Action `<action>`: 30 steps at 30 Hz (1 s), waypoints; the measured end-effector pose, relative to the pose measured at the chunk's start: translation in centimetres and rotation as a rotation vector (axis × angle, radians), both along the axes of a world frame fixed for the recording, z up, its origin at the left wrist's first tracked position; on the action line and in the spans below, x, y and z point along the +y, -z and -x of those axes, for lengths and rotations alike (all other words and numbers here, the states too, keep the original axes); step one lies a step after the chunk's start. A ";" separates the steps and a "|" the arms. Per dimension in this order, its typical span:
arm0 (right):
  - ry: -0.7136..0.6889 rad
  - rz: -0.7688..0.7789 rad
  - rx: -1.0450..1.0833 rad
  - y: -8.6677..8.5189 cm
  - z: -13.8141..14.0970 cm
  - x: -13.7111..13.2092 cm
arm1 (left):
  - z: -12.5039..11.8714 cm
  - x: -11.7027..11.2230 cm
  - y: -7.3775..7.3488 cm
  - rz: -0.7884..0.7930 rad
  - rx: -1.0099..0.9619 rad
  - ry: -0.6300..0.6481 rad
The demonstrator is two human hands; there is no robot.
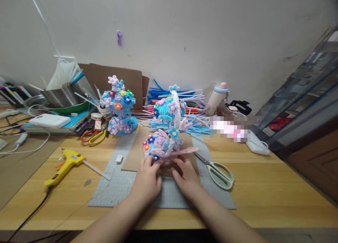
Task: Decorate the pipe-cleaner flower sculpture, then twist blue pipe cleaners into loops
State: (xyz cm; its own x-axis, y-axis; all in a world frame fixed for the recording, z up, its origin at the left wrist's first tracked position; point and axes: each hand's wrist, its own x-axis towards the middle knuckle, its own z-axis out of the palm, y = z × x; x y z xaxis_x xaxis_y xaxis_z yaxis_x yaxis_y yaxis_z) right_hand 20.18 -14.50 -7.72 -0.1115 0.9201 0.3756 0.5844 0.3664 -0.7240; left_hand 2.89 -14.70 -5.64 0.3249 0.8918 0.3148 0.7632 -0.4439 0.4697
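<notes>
In the middle of the head view stands a pipe-cleaner ornament (169,111) with a blue dome top, a white fuzzy stem and a base covered in small coloured flowers. My left hand (149,174) has its fingers curled against the near left side of the base. On the near right side, my right hand (186,174) holds the same base, close to a flat pink fuzzy piece (186,151) that sticks out to the right. The fingertips of both hands are partly hidden by the base. Under the ornament lies a brown cardboard sheet (132,162) on a grey cutting mat (102,193).
A similar flowered ornament (118,106) stands back left. Green-handled scissors (219,174) lie right of my right hand. To the left are a yellow glue gun (64,165) with its cord and red-and-yellow scissors (95,136). Bundled pipe cleaners (179,95) and a bottle (218,97) are behind.
</notes>
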 end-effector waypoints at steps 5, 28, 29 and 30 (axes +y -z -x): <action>0.015 -0.061 -0.087 -0.7 0.1 -0.5 | 0.0 0.0 0.0 -0.004 0.005 -0.005; 0.040 -0.044 -0.336 -0.5 0.5 -0.8 | 0.0 0.0 0.2 -0.011 0.011 -0.002; 0.041 -0.041 -0.337 -0.5 0.5 -0.8 | 0.0 0.1 0.2 -0.013 0.011 -0.002; 0.040 -0.034 -0.340 -0.5 0.5 -0.8 | 0.0 0.1 0.2 -0.013 0.011 -0.001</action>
State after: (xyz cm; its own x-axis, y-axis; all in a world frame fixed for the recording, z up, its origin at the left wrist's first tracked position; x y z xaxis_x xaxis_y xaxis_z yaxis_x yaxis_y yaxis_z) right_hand 19.63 -15.31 -7.25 -0.1993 0.9140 0.3534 0.8050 0.3584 -0.4729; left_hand 2.85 -14.61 -5.84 0.3278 0.8878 0.3231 0.7683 -0.4495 0.4557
